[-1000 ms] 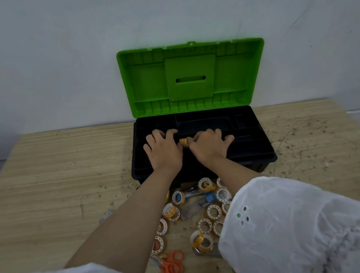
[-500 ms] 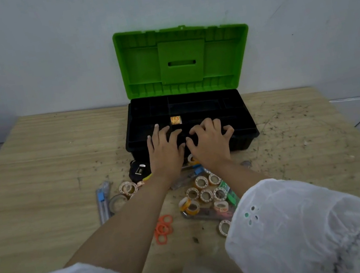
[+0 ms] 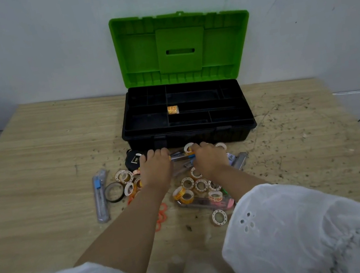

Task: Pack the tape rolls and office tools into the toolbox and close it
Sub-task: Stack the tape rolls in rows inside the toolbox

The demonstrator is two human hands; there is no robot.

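toolbox (image 3: 188,134) wide open at the back of the table (image 3: 32,150), green lid (image 3: 182,46) tipped up against the wall, only one orange tape roll (image 3: 173,110) sitting in a middle slot of the black tray so far. rest of the stuff out front on the wood: loose tape rolls (image 3: 197,186), box cutter (image 3: 99,196) off to the left, orange scissors (image 3: 161,214) closer to the body. left hand (image 3: 156,170) and right hand (image 3: 209,161) both knuckles-up on the far edge of that pile, just short of the toolbox front wall, fingers bent down into the clutter. honestly can't tell about any real grip on anything from this angle. main thing to watch: long silvery tool (image 3: 181,157) with a blue bit, lying crosswise between the two hands, long axis parallel to the toolbox front, one end by each hand. so probably just a lift up and forward over the front wall, no turning needed, long tray slots running the same way. both hands about equally near it, toolbox dead ahead.
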